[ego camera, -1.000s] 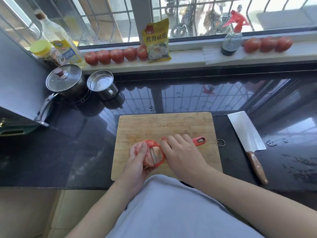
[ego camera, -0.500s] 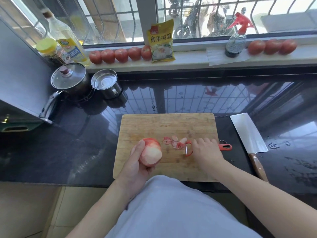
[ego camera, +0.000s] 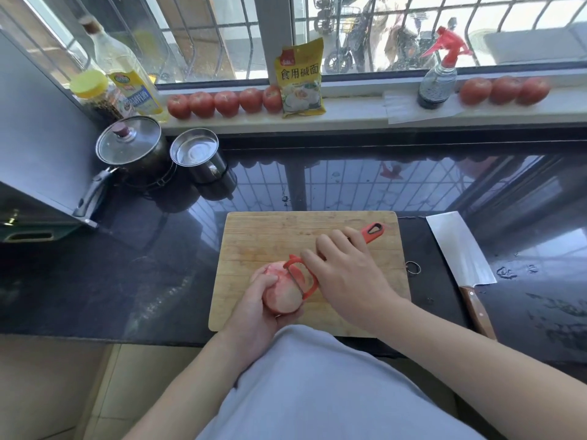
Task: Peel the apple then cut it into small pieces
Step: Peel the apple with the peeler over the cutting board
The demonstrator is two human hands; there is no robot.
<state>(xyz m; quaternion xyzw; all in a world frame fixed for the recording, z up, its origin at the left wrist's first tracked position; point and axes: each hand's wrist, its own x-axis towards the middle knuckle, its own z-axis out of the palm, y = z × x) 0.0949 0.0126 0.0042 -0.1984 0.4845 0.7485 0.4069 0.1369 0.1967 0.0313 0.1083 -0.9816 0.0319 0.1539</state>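
A glossy black tabletop (ego camera: 349,185) reflects the barred window (ego camera: 397,33) at the far side, daylight pouring in; beige floor tiles (ego camera: 47,392) lie near left.

The cutting board (ego camera: 286,231) lies on the counter (ego camera: 143,281) before the person, with the cleaver (ego camera: 460,258) on the counter just to its right. Over the board's near left part the left hand (ego camera: 254,308) holds the apple (ego camera: 281,295), and the right hand (ego camera: 349,274) holds the peeler (ego camera: 301,274) against the apple's right side. At the counter's far left a lidded pot (ego camera: 128,146) stands just left of a metal cup (ego camera: 198,155); behind them, along the windowsill (ego camera: 349,114), sit tomatoes (ego camera: 225,103), a packet (ego camera: 300,79) and a spray bottle (ego camera: 440,81).
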